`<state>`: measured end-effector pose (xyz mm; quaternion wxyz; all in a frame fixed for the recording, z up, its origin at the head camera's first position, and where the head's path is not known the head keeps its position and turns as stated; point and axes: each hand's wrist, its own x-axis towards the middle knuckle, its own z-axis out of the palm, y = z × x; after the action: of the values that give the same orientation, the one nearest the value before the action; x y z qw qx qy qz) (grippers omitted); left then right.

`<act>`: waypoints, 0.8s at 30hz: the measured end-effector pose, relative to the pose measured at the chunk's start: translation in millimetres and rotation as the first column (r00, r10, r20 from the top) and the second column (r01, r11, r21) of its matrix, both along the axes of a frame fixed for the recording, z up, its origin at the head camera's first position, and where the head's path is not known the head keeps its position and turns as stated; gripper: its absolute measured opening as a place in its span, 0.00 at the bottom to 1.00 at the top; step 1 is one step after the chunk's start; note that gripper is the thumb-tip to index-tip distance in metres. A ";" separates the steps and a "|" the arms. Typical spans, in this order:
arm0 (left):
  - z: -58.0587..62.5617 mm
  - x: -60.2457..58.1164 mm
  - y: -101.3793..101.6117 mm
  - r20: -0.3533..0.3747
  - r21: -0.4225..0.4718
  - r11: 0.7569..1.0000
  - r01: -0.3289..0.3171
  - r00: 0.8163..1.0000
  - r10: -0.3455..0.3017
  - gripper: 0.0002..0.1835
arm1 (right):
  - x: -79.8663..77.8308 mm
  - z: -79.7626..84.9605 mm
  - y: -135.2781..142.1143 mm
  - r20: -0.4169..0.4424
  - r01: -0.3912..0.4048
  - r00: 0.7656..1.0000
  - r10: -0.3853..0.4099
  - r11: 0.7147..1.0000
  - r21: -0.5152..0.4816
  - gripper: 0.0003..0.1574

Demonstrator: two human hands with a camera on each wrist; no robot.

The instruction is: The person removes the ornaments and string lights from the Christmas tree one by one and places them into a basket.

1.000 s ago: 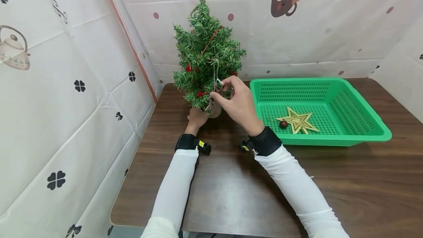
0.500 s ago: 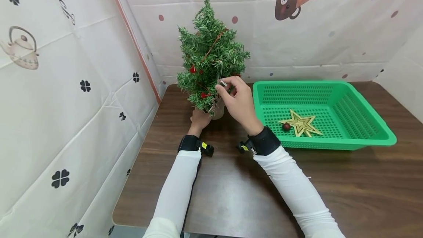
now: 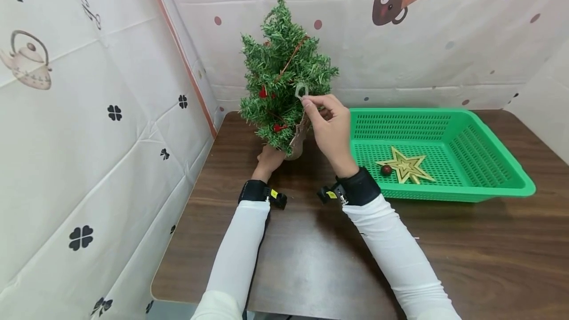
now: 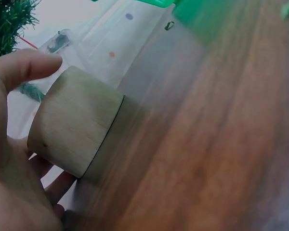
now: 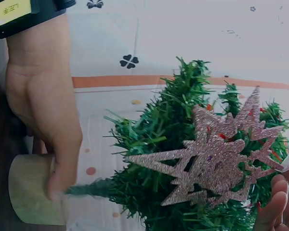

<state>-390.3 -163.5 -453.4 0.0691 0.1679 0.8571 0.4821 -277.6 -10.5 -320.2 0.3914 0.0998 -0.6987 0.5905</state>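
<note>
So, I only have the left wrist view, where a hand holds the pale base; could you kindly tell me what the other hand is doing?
Observer: The right hand pinches a glittery pink, star-shaped ornament by its pale loop.

Operator: Thank you; I catch only a corner of the tree, so could you tell me whether it carries any decorations?

Observer: Yes, the tree has small red decorations among its branches.

Operator: And what, please, lies in the green thing along my top edge?

Observer: That green basket holds a gold star and a small dark red ball.
</note>
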 end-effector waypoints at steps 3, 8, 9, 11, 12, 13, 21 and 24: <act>-0.9 0.4 -1.5 0.047 0.055 0.998 0.015 0.999 -0.018 0.27 | 1.7 0.7 3.0 -0.001 -0.023 1.000 0.023 0.999 -0.043 0.13; -2.2 -0.7 -1.5 0.056 0.084 0.996 0.002 0.998 -0.006 0.33 | 0.5 -0.2 8.3 -0.009 -0.053 0.999 0.052 0.995 -0.081 0.13; -2.1 -0.6 -1.4 0.052 0.082 0.997 -0.006 0.999 0.001 0.36 | 0.8 0.5 9.2 -0.018 -0.054 0.998 0.053 0.995 -0.079 0.13; -1.5 -0.5 -0.7 0.043 0.082 0.997 -0.008 0.999 0.005 0.39 | 2.4 2.7 11.0 -0.046 -0.063 0.997 0.059 0.995 -0.081 0.14; -1.4 -0.4 -0.4 0.039 0.076 0.997 -0.014 0.999 0.011 0.41 | 3.4 3.9 11.9 -0.064 -0.071 0.996 0.066 0.994 -0.083 0.14; -1.5 -0.6 0.0 0.036 0.074 0.997 -0.018 0.999 0.016 0.43 | 4.8 5.4 12.9 -0.080 -0.078 0.994 0.072 0.993 -0.083 0.14; -4.4 -1.1 1.1 0.027 0.065 0.997 -0.030 0.999 0.028 0.48 | 14.1 14.0 18.8 -0.067 -0.138 0.989 0.131 0.985 -0.108 0.14; -4.2 -1.0 0.6 0.027 0.058 0.998 -0.026 0.999 0.025 0.48 | 18.7 18.8 22.3 -0.051 -0.161 0.987 0.155 0.978 -0.133 0.12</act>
<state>-391.3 -162.9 -457.6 0.0694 0.1526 0.8437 0.5100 -258.9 11.8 -301.5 0.3634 0.1399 -0.6383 0.6640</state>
